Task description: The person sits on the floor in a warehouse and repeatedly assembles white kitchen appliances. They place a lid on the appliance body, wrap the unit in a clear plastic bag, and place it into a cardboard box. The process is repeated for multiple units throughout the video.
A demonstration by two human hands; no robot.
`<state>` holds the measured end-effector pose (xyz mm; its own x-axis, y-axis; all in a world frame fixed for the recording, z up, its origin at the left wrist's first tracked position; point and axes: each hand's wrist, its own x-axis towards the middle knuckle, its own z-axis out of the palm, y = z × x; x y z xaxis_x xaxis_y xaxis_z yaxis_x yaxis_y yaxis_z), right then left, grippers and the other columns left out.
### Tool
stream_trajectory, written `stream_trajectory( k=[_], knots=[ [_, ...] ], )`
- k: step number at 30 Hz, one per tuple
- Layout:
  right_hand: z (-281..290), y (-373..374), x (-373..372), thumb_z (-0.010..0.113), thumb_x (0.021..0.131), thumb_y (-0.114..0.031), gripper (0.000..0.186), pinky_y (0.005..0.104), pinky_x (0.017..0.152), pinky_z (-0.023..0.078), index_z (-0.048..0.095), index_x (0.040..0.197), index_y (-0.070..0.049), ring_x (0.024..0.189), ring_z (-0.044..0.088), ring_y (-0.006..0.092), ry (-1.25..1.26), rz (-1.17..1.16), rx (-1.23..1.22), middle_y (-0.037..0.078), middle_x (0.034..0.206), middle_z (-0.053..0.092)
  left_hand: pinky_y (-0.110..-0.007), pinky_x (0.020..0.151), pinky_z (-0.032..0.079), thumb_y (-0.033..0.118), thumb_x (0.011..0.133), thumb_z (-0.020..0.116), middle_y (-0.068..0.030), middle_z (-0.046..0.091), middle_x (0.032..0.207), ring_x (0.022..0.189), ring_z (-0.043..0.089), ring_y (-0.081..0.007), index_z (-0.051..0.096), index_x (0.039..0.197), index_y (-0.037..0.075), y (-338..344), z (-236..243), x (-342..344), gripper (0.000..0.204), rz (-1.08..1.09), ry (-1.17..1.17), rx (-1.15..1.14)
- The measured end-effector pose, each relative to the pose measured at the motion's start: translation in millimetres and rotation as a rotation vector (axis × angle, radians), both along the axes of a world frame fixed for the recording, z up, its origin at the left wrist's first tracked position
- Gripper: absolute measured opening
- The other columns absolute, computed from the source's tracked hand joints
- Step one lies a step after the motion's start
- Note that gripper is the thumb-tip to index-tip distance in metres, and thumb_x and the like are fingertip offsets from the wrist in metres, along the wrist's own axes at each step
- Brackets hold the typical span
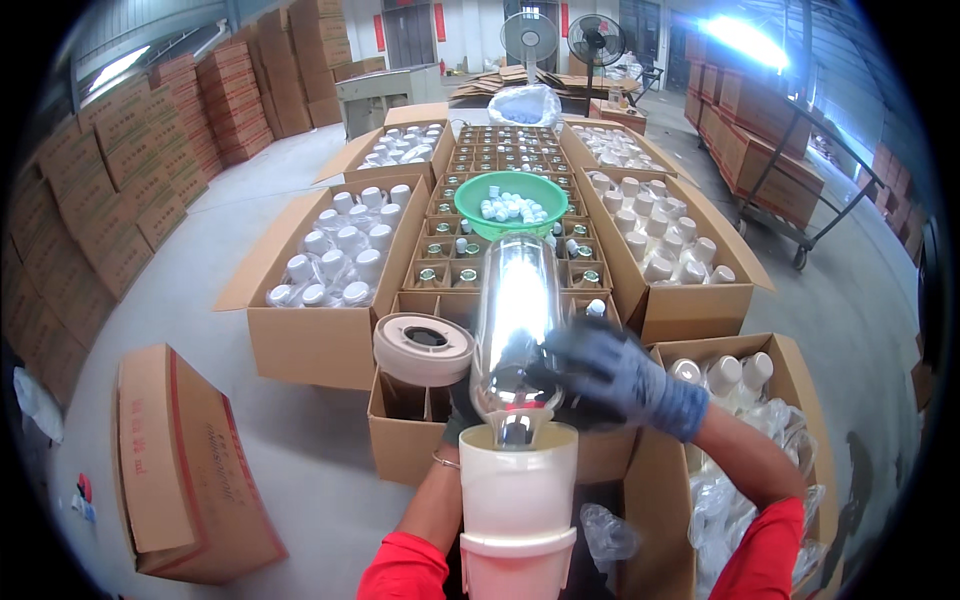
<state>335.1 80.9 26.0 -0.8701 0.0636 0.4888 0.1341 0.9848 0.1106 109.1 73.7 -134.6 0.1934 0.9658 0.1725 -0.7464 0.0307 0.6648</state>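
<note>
A silvered glass flask liner (518, 310) stands neck down over the mouth of a cream plastic flask housing (519, 500), the neck partly inside. My right hand (610, 370), in a grey-blue glove, is at the liner's right side, fingers stretched toward the glass and blurred by motion. Whether they touch it I cannot tell. My left hand (462, 412), in a dark glove, is mostly hidden behind the liner and the housing's rim. Its fingers do not show. Beside it, over the carton's edge, is a cream round ring-shaped part (424, 348) with a dark centre hole.
A green bowl (511, 205) of small white caps sits on divided cartons (410, 290) of silvered liners. Cartons of white-capped flasks stand left (310, 335) and right (690, 312). Another open carton (820, 480) is near my right arm. A carton (200, 470) lies on the left floor.
</note>
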Motion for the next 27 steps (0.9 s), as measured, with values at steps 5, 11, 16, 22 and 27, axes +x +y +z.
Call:
stream_trajectory(
  k=[5, 11, 16, 22, 27],
  knots=[
    [-72.1, -12.1, -21.4, 0.083, 0.074, -0.027, 0.102, 0.0401, 0.117, 0.024, 0.021, 0.153, -0.008, 0.142, 0.027, 0.0288, 0.612, -0.118, -1.129, 0.016, 0.154, 0.026, -0.041, 0.106, 0.044, 0.036, 0.101, 0.04, -0.0149, 0.051, 0.138, 0.126, 0.05, -0.0266, 0.042, 0.14, 0.003, -93.3, -19.4, -9.6, 0.051, 0.22, 0.356, 0.036],
    [-80.2, -57.9, -21.7, 0.079, 0.076, -0.013, 0.088, 0.0345, 0.112, 0.035, 0.032, 0.149, -0.004, 0.133, 0.043, 0.021, 0.524, 0.045, -1.816, 0.011, 0.147, 0.042, -0.037, 0.105, 0.046, 0.027, 0.106, 0.036, -0.0144, 0.05, 0.138, 0.125, 0.051, -0.0236, 0.042, 0.14, 0.003, -167.2, -28.8, -0.1, 0.042, 0.131, 0.335, 0.065],
    [-81.5, -44.0, -18.5, 0.075, 0.082, -0.016, 0.058, 0.032, 0.105, 0.042, 0.052, 0.134, -0.001, 0.119, 0.055, 0.0173, 0.305, 0.103, -1.825, 0.008, 0.125, 0.061, -0.035, 0.102, 0.047, 0.02, 0.102, 0.048, -0.0122, 0.055, 0.132, 0.119, 0.054, -0.0206, 0.044, 0.138, 0.002, -165.7, -7.6, -1.9, 0.041, 0.153, 0.393, 0.034],
    [-66.8, -21.9, -34.0, 0.073, 0.086, -0.024, 0.043, 0.0323, 0.095, 0.048, 0.061, 0.122, -0.004, 0.109, 0.059, 0.0139, 0.004, -0.006, -1.55, 0.004, 0.118, 0.066, -0.043, 0.099, 0.051, 0.038, 0.101, 0.043, -0.0165, 0.057, 0.125, 0.113, 0.06, -0.0278, 0.047, 0.135, 0.004, -139.3, -9.4, -47.0, 0.049, 0.27, -0.132, -0.191],
    [-67.7, -5.8, -45.7, 0.074, 0.087, -0.025, 0.035, 0.0318, 0.083, 0.053, 0.065, 0.113, -0.004, 0.095, 0.065, 0.0138, -0.01, -0.219, -1.374, 0.003, 0.111, 0.068, -0.045, 0.104, 0.046, 0.026, 0.091, 0.065, -0.0141, 0.049, 0.138, 0.125, 0.051, -0.0298, 0.042, 0.141, 0.009, -129.6, -8.8, -82.0, 0.058, 0.658, 0.255, -0.092]
  ],
)
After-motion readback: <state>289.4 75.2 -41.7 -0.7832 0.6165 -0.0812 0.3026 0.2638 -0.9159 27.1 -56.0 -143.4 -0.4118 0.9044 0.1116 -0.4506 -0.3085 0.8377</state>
